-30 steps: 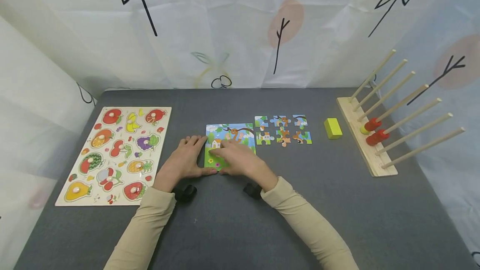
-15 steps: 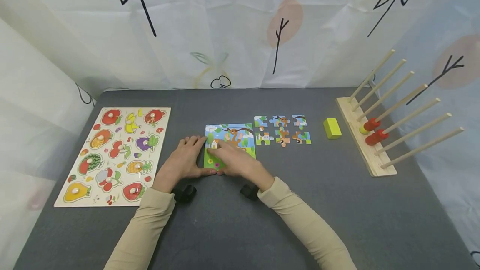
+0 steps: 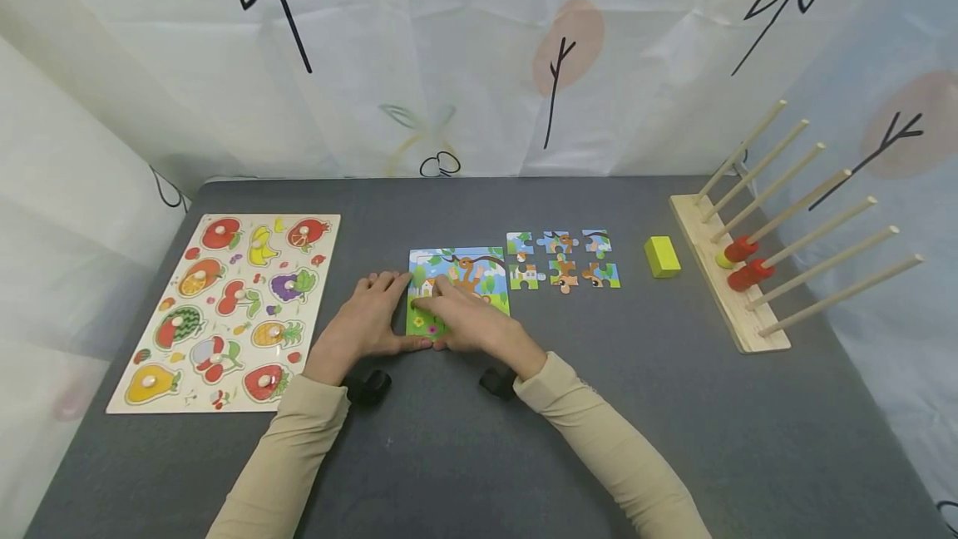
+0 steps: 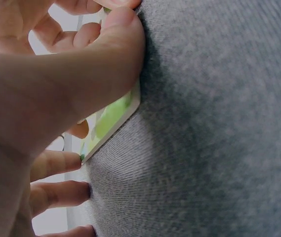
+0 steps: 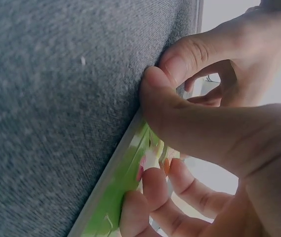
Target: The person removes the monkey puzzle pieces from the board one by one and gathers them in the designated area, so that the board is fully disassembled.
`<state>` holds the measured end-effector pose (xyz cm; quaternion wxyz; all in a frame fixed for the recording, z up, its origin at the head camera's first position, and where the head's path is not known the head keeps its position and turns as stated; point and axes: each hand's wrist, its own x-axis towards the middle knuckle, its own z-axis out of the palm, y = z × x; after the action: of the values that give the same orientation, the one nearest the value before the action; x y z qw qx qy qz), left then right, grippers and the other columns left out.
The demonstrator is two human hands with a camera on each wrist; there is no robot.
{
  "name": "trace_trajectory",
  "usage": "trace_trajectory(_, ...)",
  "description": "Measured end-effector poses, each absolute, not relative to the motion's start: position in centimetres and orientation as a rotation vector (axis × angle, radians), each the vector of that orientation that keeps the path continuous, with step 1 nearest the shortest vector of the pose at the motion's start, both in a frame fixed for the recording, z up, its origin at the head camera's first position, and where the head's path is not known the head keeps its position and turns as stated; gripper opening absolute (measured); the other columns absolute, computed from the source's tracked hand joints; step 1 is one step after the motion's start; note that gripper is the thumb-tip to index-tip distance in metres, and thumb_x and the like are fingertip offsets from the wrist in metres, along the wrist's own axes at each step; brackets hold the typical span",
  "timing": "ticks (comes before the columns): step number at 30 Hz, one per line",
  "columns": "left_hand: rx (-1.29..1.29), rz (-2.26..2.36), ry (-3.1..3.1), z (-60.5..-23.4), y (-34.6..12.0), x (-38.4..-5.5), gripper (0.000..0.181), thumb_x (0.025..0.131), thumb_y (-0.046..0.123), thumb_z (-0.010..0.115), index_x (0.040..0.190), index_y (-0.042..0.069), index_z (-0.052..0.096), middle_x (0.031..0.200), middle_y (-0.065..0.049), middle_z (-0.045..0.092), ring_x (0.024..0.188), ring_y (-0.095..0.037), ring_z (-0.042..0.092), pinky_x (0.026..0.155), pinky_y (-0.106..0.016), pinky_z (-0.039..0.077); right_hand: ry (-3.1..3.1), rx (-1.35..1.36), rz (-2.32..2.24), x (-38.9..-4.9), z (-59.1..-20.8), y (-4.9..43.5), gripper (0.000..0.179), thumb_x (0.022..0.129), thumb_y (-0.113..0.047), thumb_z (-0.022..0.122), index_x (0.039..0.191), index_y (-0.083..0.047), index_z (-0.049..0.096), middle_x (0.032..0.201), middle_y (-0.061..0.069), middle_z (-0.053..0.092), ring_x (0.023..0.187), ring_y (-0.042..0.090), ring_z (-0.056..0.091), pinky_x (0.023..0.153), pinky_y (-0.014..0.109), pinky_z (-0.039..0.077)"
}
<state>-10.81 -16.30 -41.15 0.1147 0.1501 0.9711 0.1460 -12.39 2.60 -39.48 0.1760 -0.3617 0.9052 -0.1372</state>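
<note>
A jigsaw puzzle in a flat tray, with a monkey on a branch over green grass, lies at the table's middle. My left hand rests at its lower left corner, fingers along the left edge and thumb at the near edge. The right hand lies over the puzzle; its bent fingertips touch the picture and its thumb is at the near edge, against the left thumb. It hides part of the picture. Loose jigsaw pieces lie in two rows right of the puzzle.
A fruit peg board lies at the left. To the right are a yellow block and a wooden rack of slanting pegs, with red beads on it. A printed curtain hangs behind the grey table.
My right hand and forearm have shifted slightly left over the puzzle, then stayed nearly still. The left hand has kept its place. The loose pieces look the same.
</note>
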Motion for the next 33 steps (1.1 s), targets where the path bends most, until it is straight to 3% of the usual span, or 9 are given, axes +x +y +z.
trace_trajectory(10, 0.456, 0.425, 2.846, -41.2, -16.4, -10.8, 0.106, 0.078, 0.057, 0.083, 0.156, 0.001, 0.037, 0.155, -0.025, 0.043, 0.141, -0.055, 0.039, 0.105, -0.067, 0.047, 2.629, -1.041, -0.346, -11.8, -39.5, 2.6, 0.067, 0.088, -0.02, 0.082, 0.149, -0.022, 0.054, 0.114, 0.007, 0.057, 0.089, 0.017, 0.052, 0.072, 0.027, 0.048)
trace_trajectory(16, 0.457, 0.416, 2.853, -41.2, -16.3, -10.8, 0.106, 0.078, 0.058, 0.083, 0.156, 0.001, 0.037, 0.154, -0.026, 0.043, 0.14, -0.055, 0.04, 0.105, -0.066, 0.047, 2.7, -1.015, -0.244, -11.2, -39.2, 2.4, 0.063, 0.089, -0.022, 0.081, 0.147, -0.028, 0.057, 0.128, 0.009, 0.06, 0.107, 0.025, 0.061, 0.086, 0.036, 0.058)
trace_trajectory(20, 0.453, 0.412, 2.853, -41.2, -16.3, -10.8, 0.106, 0.078, 0.058, 0.083, 0.156, 0.001, 0.037, 0.155, -0.026, 0.043, 0.14, -0.055, 0.04, 0.105, -0.066, 0.047, 2.744, -1.008, -0.185, -11.0, -39.0, 2.3, 0.06, 0.09, -0.026, 0.08, 0.146, -0.03, 0.058, 0.135, 0.009, 0.06, 0.115, 0.028, 0.061, 0.093, 0.038, 0.059)
trace_trajectory(30, 0.445, 0.416, 2.852, -41.2, -16.3, -10.8, 0.106, 0.078, 0.058, 0.083, 0.156, 0.002, 0.037, 0.154, -0.025, 0.043, 0.14, -0.054, 0.041, 0.105, -0.066, 0.048, 2.747, -1.0, -0.17, -11.1, -38.9, 2.1, 0.06, 0.09, -0.023, 0.08, 0.146, -0.028, 0.058, 0.133, 0.007, 0.061, 0.104, 0.023, 0.062, 0.078, 0.032, 0.058)
trace_trajectory(33, 0.444, 0.417, 2.85, -41.2, -16.3, -10.8, 0.106, 0.078, 0.057, 0.083, 0.156, 0.001, 0.038, 0.154, -0.025, 0.043, 0.14, -0.055, 0.04, 0.104, -0.067, 0.048, 2.757, -1.014, -0.145, -11.0, -38.8, 2.1, 0.06, 0.088, -0.025, 0.082, 0.144, -0.028, 0.06, 0.13, 0.007, 0.062, 0.103, 0.022, 0.062, 0.079, 0.032, 0.058)
